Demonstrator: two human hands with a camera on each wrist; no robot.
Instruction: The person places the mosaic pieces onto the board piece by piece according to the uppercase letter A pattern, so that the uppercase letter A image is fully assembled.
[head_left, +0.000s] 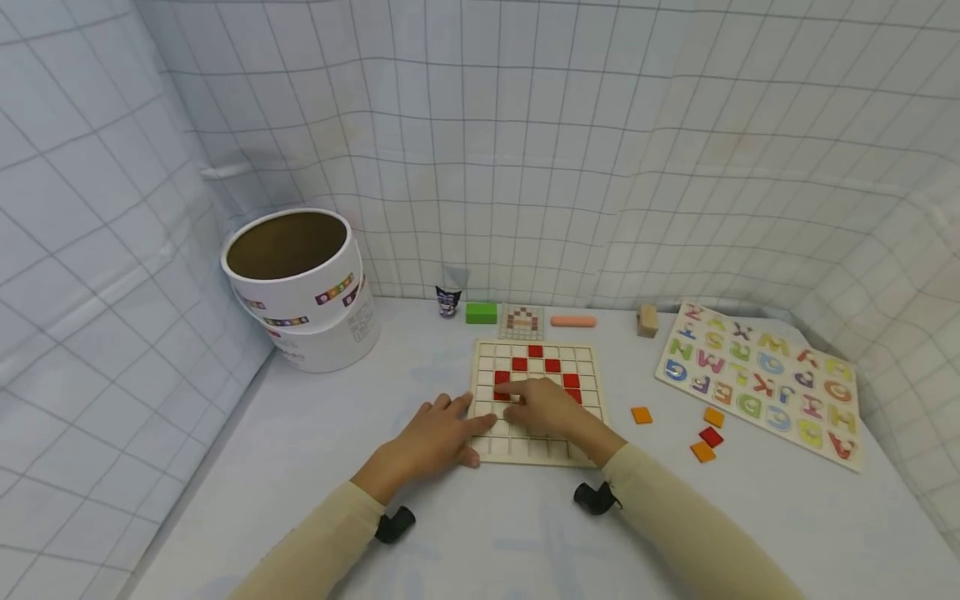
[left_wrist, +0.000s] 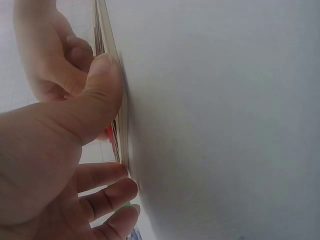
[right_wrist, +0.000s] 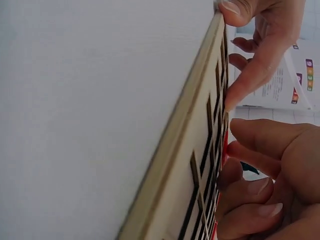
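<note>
A square wooden grid board (head_left: 528,448) lies on the table, with several red square tiles (head_left: 536,352) set in its cells in an arch. My left hand (head_left: 433,440) rests at the board's left edge, fingers spread, index fingertip on the grid and thumb by the near corner. My right hand (head_left: 546,407) is over the middle of the board. Its index finger points left and presses on a red tile in the left column; the other fingers are bent and hold nothing. In the right wrist view that index fingertip (right_wrist: 237,149) meets the red tile.
Loose orange tiles (head_left: 641,415) and one red tile (head_left: 711,437) lie right of the board. Behind it stand a pattern card (head_left: 522,322), green block (head_left: 481,313), pink stick (head_left: 573,322), small figure (head_left: 447,302) and wooden block (head_left: 647,321). A white bucket (head_left: 322,325) and alphabet board (head_left: 757,375) flank them.
</note>
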